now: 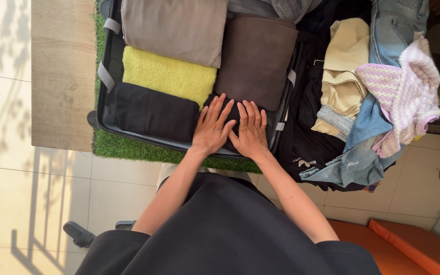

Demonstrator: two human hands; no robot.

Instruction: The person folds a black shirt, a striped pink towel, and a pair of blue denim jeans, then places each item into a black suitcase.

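Observation:
An open dark suitcase (107, 104) lies on a strip of green turf. Folded clothes fill it: a grey-brown piece (176, 28), a yellow towel-like piece (166, 76), a black piece (151, 114) and a dark brown piece (255, 58). My left hand (212, 127) and my right hand (251, 131) lie side by side, palms down and fingers spread, pressing flat on a black folded garment (234, 113) at the case's near right corner. Most of that garment is hidden under my hands. Neither hand grips anything.
A loose heap of clothes lies to the right: cream pieces (345, 61), blue jeans (395, 25), a pink-and-white knit (408, 91), a black garment (309, 137). A wooden panel (62, 71) lies left of the turf (123, 147). Orange cushions (408, 244) lie at the lower right on the tiled floor.

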